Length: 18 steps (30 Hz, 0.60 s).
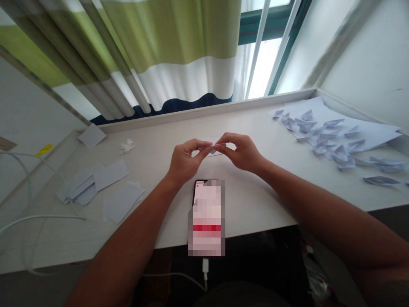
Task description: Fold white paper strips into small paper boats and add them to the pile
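Between my two hands, above the middle of the desk, is a small folded white paper [211, 145], mostly hidden by the fingers. My left hand [188, 157] pinches it from the left with thumb and forefinger. From the right, my right hand [239, 149] pinches the same paper, its fingertips almost touching those of the left. A flat white paper sheet [217, 152] lies on the desk just behind and below the fingers. Nearer to me, a phone [207, 217] lies at the desk's front edge with its screen lit and blurred.
Several folded paper boats [326, 136] cover the right side, some on large white sheets [361, 121]. Loose paper pieces [111, 175] and a crumpled tissue [127, 146] lie left. A charging cable [205, 266] runs from the phone. White cables [41, 217] loop over the left desk [166, 226].
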Available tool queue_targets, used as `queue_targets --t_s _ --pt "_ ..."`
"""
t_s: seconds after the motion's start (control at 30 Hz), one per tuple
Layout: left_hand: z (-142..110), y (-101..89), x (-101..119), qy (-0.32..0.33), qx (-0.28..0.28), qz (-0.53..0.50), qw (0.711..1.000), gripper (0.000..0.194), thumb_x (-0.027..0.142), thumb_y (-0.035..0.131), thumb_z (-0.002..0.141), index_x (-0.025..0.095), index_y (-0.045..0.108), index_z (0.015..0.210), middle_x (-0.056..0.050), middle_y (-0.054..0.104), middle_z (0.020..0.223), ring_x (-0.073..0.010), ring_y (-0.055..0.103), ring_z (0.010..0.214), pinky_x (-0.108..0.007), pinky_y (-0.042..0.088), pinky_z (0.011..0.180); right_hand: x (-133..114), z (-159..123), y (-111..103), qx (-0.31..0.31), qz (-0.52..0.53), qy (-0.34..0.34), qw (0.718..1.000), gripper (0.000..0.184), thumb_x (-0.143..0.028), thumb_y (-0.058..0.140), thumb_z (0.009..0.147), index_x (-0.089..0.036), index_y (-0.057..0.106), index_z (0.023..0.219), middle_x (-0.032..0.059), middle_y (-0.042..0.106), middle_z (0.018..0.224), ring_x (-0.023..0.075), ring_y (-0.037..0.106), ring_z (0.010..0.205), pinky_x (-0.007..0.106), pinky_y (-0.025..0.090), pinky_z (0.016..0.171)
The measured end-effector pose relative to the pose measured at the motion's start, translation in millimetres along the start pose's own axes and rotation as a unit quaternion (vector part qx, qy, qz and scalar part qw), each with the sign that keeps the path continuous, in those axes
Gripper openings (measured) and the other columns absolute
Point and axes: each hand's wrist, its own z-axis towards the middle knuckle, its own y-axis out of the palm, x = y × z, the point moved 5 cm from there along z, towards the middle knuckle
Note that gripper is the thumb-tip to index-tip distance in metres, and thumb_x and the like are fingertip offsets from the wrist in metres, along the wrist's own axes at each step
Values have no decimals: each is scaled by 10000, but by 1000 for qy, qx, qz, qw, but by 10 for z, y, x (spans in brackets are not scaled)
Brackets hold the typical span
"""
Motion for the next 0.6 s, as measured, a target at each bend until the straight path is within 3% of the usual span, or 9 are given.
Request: queue_targets --t_s 0.2,0.37,0.6 --pt "5 31 -148 -102 -31 -90 990 287 393 934 812 188 883 1006 -88 866 949 -233 815 861 -368 654 844 61 -17 63 -17 61 48 997 301 -491 791 977 -206 798 882 58 794 881 203 707 823 387 565 792" --pt "-3 29 -146 -105 -74 -84 988 254 443 891 870 192 880 907 -77 848 825 -215 804 789 -338 631 785 48 -12 53 -22 63 62 996 315 -502 799 964 -200 811 871 64 815 886 211 725 827 407 584 826" --pt "12 47 -104 -103 -72 -107 986 244 437 903 852 204 886 922 -81 858 870 -225 804 816 -375 655 822 62 -5 52 -13 80 64 995 301 -493 806 948 -202 826 874 55 822 866 209 730 809 385 582 790"
